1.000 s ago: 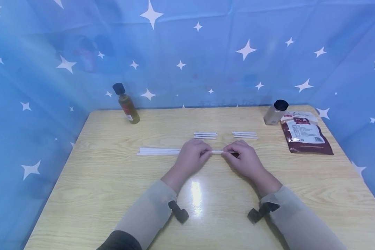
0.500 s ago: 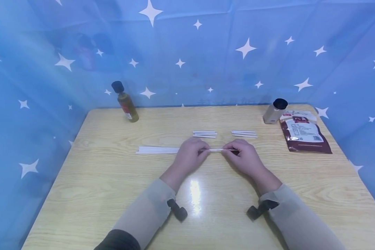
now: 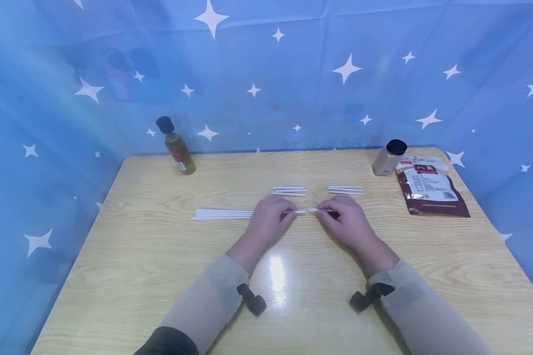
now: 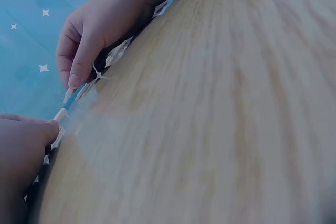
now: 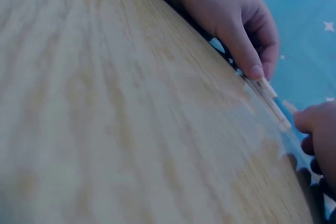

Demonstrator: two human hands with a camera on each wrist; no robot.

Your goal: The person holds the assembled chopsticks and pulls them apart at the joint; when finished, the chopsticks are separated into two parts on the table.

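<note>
Over the middle of the table (image 3: 293, 315), my left hand (image 3: 268, 219) pinches a thin white stick (image 3: 300, 212) between thumb and fingers, its end poking out to the right. My right hand (image 3: 347, 224) pinches another thin white stick piece (image 3: 312, 210), its end pointing left. A small gap separates the two ends, also visible in the left wrist view. Several long white sticks (image 3: 222, 214) lie left of my left hand, their right ends hidden by it. Beyond the hands lie two groups of short white sticks, a left group (image 3: 289, 191) and a right group (image 3: 345, 190).
A dark-capped bottle (image 3: 179, 153) stands at the back left. At the back right is a black-lidded jar (image 3: 388, 159) beside a maroon and white packet (image 3: 433, 190). A blue star-patterned cloth (image 3: 248, 59) hangs behind the table and along its sides.
One second ago a white stick ran unbroken between my fingertips; now a gap shows between two ends. Both hands stay nearly in place. The head view has shifted slightly.
</note>
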